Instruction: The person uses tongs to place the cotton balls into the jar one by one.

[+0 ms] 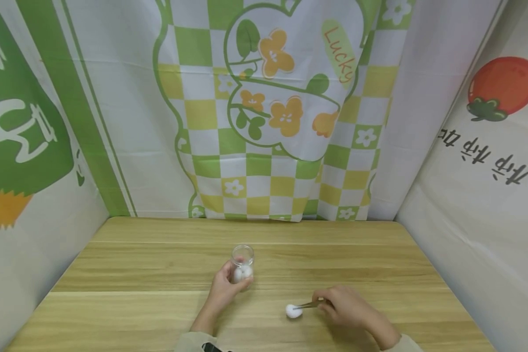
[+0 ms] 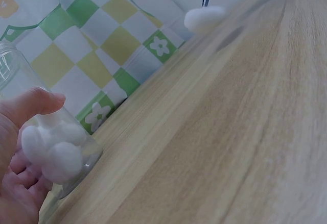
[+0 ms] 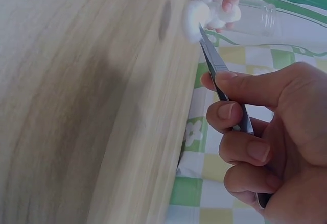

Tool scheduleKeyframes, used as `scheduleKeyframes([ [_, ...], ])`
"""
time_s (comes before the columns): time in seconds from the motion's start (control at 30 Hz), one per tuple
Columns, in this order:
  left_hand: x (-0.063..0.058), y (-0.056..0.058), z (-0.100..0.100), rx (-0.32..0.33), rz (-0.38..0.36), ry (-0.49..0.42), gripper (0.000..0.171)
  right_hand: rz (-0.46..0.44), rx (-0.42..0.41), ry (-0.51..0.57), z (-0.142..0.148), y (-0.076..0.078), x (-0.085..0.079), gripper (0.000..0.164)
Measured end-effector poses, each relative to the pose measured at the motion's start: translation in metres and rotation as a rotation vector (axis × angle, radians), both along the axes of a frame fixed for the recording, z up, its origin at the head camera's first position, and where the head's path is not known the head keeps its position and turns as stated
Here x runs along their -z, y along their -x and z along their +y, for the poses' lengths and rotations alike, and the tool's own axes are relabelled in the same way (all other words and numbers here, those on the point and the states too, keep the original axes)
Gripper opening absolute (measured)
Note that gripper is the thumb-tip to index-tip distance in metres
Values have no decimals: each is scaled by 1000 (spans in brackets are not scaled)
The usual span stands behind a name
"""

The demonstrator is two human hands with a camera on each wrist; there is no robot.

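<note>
My left hand point(image 1: 225, 287) grips a clear open-topped jar point(image 1: 243, 255) that stands upright on the table. Several white cotton balls point(image 2: 56, 147) lie in the bottom of the jar, seen through its wall in the left wrist view. In my right hand point(image 1: 345, 307) is a pair of metal tweezers point(image 3: 217, 63), pinched between thumb and fingers. A single white cotton ball point(image 1: 294, 311) is held at the tweezer tips, raised off the wood with its shadow beneath it. The cotton ball and tweezers are to the right of the jar and nearer to me.
The wooden table point(image 1: 158, 259) reaches back to a green, white and yellow checkered curtain point(image 1: 255, 181). Printed cloth walls, one with a tomato picture point(image 1: 503, 85), close in the left and right sides.
</note>
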State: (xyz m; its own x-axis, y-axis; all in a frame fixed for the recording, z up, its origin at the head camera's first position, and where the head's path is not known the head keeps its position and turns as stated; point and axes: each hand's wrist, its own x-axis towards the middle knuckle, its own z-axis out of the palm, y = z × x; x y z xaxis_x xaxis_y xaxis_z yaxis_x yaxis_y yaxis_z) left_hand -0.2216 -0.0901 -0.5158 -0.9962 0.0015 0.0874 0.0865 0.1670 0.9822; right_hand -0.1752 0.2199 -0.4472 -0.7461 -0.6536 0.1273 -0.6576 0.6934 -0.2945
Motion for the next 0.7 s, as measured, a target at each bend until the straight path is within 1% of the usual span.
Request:
scheduleKeyframes([
  [0.07, 0, 0, 0, 5, 0, -2, 52, 37, -2, 9, -1, 0, 0, 8],
  [0.17, -1, -1, 0, 12, 1, -5, 53, 70, 13, 9, -3, 0, -1, 9],
  [0.2, -1, -1, 0, 13, 3, -5, 53, 59, 29, 11, -5, 0, -1, 9],
  [0.3, 0, 0, 0, 13, 7, -7, 52, 69, 48, 10, -7, -1, -2, 10],
  [0.53, 0, 1, 0, 8, 7, -5, 51, 0, 101, 39, -12, 0, -5, 10],
  [0.57, 0, 1, 0, 7, 5, -6, 51, -14, 103, 48, -12, 1, -5, 10],
  [0.7, 0, 1, -1, 7, 4, -5, 51, -19, 82, 68, -12, 3, -7, 10],
])
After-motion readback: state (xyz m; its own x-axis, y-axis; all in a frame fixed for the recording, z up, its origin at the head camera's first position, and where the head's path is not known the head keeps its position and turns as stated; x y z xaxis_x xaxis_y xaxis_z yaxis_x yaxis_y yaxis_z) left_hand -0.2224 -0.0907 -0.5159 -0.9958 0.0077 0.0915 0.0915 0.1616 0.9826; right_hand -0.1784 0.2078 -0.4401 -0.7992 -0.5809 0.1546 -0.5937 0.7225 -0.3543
